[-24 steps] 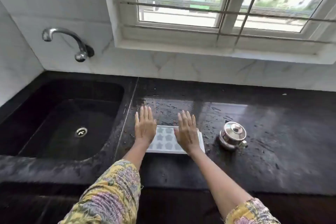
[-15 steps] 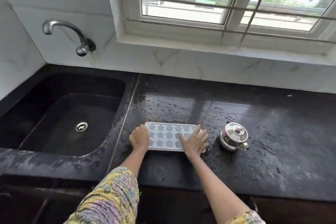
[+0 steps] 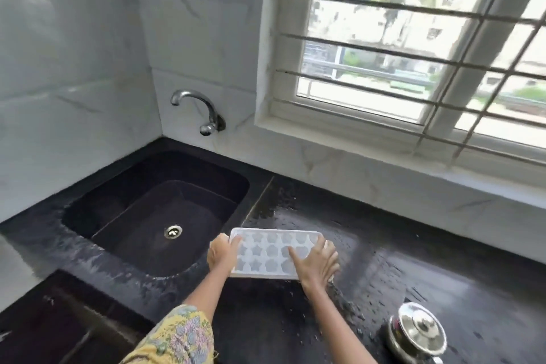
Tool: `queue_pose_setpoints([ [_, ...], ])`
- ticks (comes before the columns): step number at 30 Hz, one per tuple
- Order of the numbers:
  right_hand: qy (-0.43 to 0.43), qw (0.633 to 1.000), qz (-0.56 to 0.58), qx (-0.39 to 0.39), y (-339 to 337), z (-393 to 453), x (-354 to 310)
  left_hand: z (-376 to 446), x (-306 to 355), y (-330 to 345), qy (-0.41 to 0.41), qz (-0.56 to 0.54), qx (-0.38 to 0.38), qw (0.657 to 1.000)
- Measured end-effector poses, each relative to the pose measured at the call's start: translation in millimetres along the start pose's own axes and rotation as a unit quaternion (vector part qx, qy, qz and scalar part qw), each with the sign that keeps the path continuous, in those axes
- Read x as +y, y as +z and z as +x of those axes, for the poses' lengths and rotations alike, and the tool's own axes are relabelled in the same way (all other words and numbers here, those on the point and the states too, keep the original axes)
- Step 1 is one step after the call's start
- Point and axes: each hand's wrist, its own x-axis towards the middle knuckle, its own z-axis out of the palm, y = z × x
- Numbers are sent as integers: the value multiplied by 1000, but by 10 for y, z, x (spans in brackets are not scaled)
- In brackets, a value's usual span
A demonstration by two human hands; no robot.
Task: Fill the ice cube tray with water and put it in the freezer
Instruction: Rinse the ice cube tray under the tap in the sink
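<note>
A white ice cube tray (image 3: 270, 251) with star-shaped cells is held just above the wet black counter (image 3: 399, 269), close to the sink's right edge. My left hand (image 3: 221, 255) grips its left end, fingers curled under the rim. My right hand (image 3: 317, 263) grips its right end, with the forefinger lying across the cells. The black sink (image 3: 206, 186) lies to the left, with a steel drain (image 3: 172, 231) in its floor. The chrome tap (image 3: 196, 108) sticks out of the wall above the sink's back edge, and no water runs from it.
A small steel pot with a lid (image 3: 416, 334) stands on the counter at the lower right. White marble walls close off the left and back. A barred window (image 3: 413, 53) fills the upper right. Water drops cover the counter around the tray.
Both hands went from lying flat on the tray to gripping its two ends. The tray has come off the counter and moved left toward the sink, away from the steel pot.
</note>
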Motion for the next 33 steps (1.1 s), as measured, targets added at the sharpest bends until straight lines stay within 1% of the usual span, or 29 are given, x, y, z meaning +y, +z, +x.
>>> queue_pose_setpoints([
  [1, -9, 1000, 5, -18, 30, -12, -78, 36, -64, -64, -25, -40, 0, 999],
  [3, -54, 997, 15, -45, 112, 6, -364, 132, -167, -303, -65, -120, 8, 991],
  [5, -68, 995, 30, -66, 230, -2, -559, 185, -283, -465, -96, -158, -6, 983],
  [7, -104, 990, 35, -91, 367, -6, -835, 298, -372, -677, -133, -220, 7, 966],
  [8, -114, 988, 29, -102, 428, -6, -982, 356, -396, -779, -146, -257, 2, 955],
  [11, -112, 986, -9, -125, 617, 6, -1399, 615, -465, -1061, -170, -321, -56, 930],
  [13, -111, 983, -14, -143, 768, 34, -1604, 848, -536, -1187, -181, -324, -67, 926],
  [16, -113, 980, -21, -165, 1029, 186, -1953, 1242, -639, -1326, -179, -327, -21, 928],
  [19, -123, 978, -8, -168, 1333, 491, -2480, 1737, -682, -1516, -172, -336, -10, 926],
  [21, -128, 980, 24, -148, 1521, 707, -2876, 2087, -724, -1654, -147, -344, -22, 927],
  [23, -177, 976, 32, -127, 1542, 843, -3144, 2221, -739, -1725, -135, -344, -14, 929],
  [25, -194, 972, 60, -116, 1626, 1014, -3468, 2495, -662, -1859, -118, -330, -30, 936],
  [27, -222, 967, 64, -110, 1712, 1210, -3791, 2816, -544, -1967, -105, -322, -30, 941],
  [30, -267, 958, 26, -105, 1846, 1489, -4114, 3192, -471, -1999, -114, -309, -55, 943],
  [33, -291, 949, -54, -110, 2048, 1719, -4236, 3470, -514, -1947, -111, -300, -61, 945],
])
